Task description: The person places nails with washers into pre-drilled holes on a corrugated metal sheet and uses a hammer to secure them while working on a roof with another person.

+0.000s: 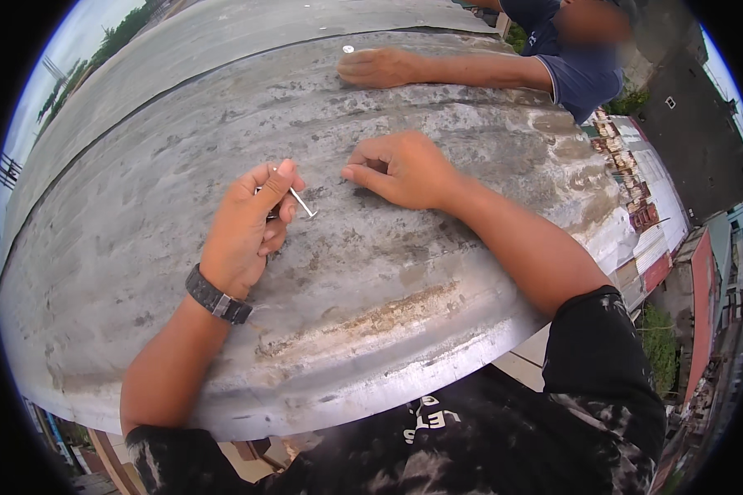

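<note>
My left hand (252,206) is closed, with a silver nail (303,203) pinched between thumb and fingers. The nail slants down to the right, its flat head at the lower end. Something dark shows between the lower fingers, too hidden to name. To the right, my right hand (404,169) is low over the grey corrugated metal sheet (322,272). Its fingers are curled and the thumb lies near the index fingertip; whatever is between them is hidden. Both hands are apart from each other.
Across the sheet, a co-worker's hand (380,68) rests beside a small round pale disc (348,49). Another metal sheet (223,37) overlaps at the far side. A rust-stained strip (371,322) runs near the sheet's front edge. Lower roofs (656,206) lie beyond the right edge.
</note>
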The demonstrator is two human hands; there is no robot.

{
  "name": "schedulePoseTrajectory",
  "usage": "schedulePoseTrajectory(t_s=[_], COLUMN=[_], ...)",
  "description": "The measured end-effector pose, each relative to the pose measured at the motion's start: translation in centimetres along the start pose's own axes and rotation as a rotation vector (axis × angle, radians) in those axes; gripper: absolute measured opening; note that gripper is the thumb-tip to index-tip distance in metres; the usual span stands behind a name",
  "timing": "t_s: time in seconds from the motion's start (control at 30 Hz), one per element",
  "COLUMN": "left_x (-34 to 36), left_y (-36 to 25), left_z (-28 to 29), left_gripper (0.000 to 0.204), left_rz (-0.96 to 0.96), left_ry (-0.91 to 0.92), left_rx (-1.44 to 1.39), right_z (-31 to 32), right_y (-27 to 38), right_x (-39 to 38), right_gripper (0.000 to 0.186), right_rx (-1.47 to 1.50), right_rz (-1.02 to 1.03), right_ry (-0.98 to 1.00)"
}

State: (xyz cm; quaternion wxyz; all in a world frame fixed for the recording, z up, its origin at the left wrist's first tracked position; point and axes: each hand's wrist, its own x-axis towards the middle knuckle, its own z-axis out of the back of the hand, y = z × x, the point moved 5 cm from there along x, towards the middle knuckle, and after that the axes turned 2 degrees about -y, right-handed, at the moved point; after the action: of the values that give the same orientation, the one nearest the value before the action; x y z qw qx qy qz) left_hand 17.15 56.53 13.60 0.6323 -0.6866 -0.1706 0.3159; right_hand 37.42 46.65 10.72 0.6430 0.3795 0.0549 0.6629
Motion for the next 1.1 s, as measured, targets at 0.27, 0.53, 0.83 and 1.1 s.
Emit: schedulePoseTrajectory(t_s=[0.27, 0.53, 0.83, 1.1], left_x=[0.3, -0.1, 0.7, 0.3], left_y=[0.1, 0.7, -0.4, -1.4], left_z=[-1.3, -0.1, 0.1, 1.3], left_gripper=[0.034, 0.033, 0.032, 0.026], left_rz=[-0.042, -0.072, -0.189, -0.42], left_ry=[-0.01, 0.004, 0.105, 0.067], left_rx=[0.049, 0.087, 0.31, 0.968], right_z=[0.7, 7.7, 7.3, 6.4], right_y=[-0.3, 1.3, -1.6, -1.9], right_x=[-0.6, -10.1, -21.5, -22.1], right_gripper=[0.036, 0.063, 0.089, 0.083], right_rx=[-0.189, -0.361, -0.635, -0.623], right_rz=[0.11, -0.188, -0.403, -0.44], right_ry=[-0.024, -0.008, -0.106, -0.149])
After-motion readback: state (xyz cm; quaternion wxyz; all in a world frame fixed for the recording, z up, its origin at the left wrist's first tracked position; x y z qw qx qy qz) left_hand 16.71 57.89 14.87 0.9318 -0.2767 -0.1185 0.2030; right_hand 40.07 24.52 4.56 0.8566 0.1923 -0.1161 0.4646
